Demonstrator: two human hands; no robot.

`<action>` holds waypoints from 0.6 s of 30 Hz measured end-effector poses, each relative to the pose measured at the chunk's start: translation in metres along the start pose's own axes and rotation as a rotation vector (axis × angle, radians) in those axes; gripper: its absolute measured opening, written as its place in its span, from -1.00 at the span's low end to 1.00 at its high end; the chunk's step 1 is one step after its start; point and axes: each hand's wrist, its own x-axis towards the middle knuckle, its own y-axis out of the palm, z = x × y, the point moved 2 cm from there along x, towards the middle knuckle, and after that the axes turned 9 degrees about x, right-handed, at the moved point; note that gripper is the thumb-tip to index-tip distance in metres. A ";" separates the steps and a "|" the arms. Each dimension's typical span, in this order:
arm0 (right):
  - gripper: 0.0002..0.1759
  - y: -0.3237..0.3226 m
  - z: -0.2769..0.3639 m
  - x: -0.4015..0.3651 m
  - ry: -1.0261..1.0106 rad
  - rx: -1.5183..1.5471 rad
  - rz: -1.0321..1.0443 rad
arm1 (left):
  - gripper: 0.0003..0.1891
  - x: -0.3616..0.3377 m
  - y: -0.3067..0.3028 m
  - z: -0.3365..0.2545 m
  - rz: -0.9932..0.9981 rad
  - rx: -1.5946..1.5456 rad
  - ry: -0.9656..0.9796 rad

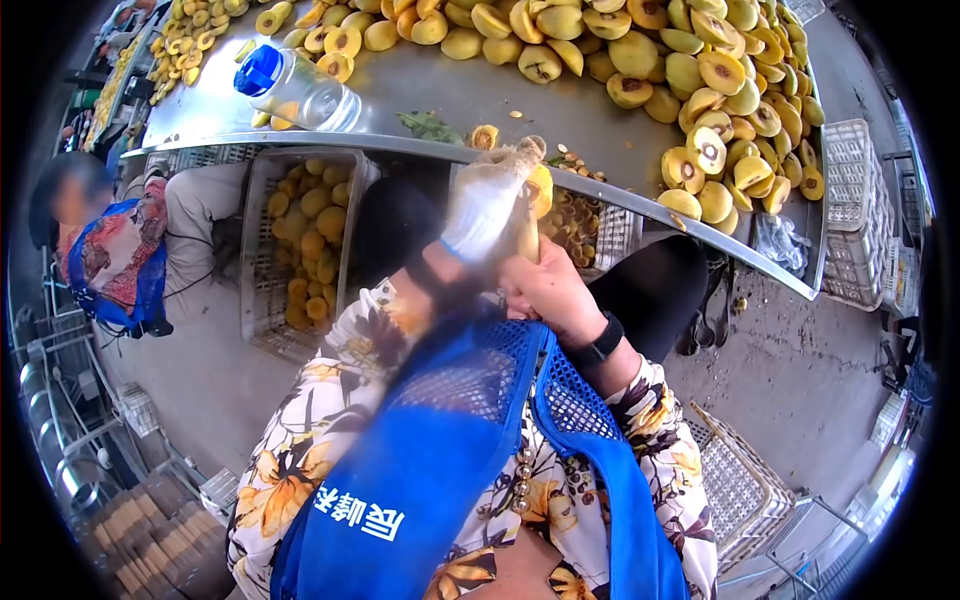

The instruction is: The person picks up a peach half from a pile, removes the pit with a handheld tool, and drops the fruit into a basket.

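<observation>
My left hand (485,205), in a white work glove, is raised at the table's near edge. Its fingers are closed on a yellow peach (541,190), partly hidden by the glove. Just below and to the right is my right hand (555,290), bare, with a black watch at the wrist. Its fingers are curled shut around something slim and yellowish that I cannot make out. Halved peaches (707,150), several showing brown pits or hollows, are heaped across the metal table (420,85). Under its edge, a crate of small brown pieces (575,228) sits behind my hands.
A blue-capped clear bottle (305,88) lies on the table near leaf scraps (430,127). Below, a crate (258,330) holds whole peaches. Crates (855,215) are stacked at the right, with a wicker-like basket (745,490) behind me. A seated person (120,250) is at the left.
</observation>
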 end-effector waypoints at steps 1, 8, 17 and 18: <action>-0.85 -0.002 -0.002 -0.001 0.017 0.043 0.029 | -0.86 -0.002 0.000 -0.002 0.037 0.059 0.068; -0.84 -0.011 -0.013 0.001 0.055 0.112 0.134 | -0.71 0.014 -0.019 0.032 0.235 0.223 0.061; -0.80 -0.024 -0.018 0.011 -0.009 0.259 0.498 | -0.73 0.002 -0.008 0.003 0.171 -0.068 -0.191; -0.79 -0.022 -0.020 0.013 -0.083 0.204 0.530 | -0.72 0.000 -0.010 0.003 0.307 -0.351 -0.408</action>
